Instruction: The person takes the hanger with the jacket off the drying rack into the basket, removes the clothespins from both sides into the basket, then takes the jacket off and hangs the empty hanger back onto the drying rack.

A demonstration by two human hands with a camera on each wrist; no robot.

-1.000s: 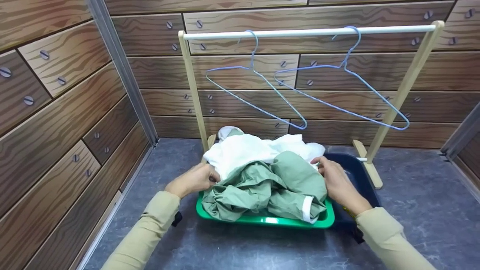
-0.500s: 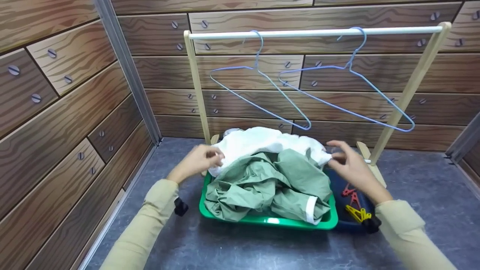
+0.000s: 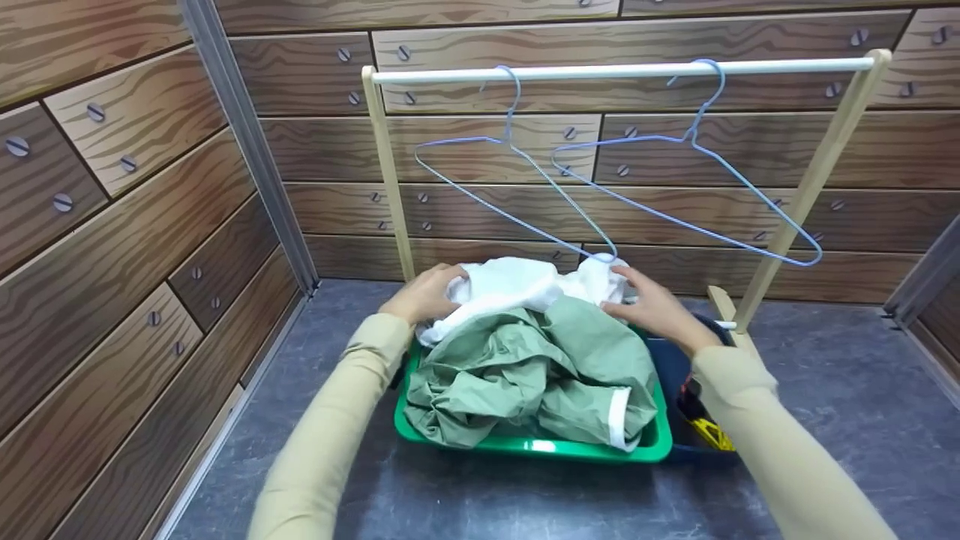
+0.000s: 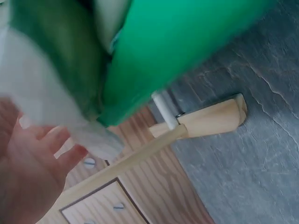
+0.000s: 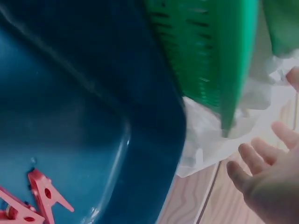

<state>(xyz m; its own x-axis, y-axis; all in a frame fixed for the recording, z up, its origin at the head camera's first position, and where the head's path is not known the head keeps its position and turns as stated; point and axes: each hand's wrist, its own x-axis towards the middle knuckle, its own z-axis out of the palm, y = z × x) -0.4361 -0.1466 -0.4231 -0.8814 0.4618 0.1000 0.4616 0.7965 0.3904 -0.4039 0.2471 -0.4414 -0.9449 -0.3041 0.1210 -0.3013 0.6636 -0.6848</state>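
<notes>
A white cloth garment [image 3: 510, 277] lies heaped at the back of a green basket [image 3: 540, 447]. A green garment with a white band [image 3: 517, 367] is crumpled in front of it. My left hand [image 3: 431, 295] is at the white cloth's left end, its fingers loosely bent against the fabric in the left wrist view. At the right end, my right hand [image 3: 651, 306] has thumb and fingers spread about a bunched part of the white cloth. The right wrist view shows those fingers [image 5: 254, 163] fairly straight, and whether they touch the cloth is unclear.
A wooden rack with a white rail [image 3: 615, 71] stands behind the basket. Two blue wire hangers [image 3: 510, 142] hang from it. A dark blue tub [image 5: 154, 140] sits right of the basket, with red clothes pegs [image 5: 44, 193] and yellow pegs [image 3: 712, 433] inside.
Both hands have moved inward and toward the back of the basket. The white cloth's right end is now bunched up higher, and its left part is gathered inward.
</notes>
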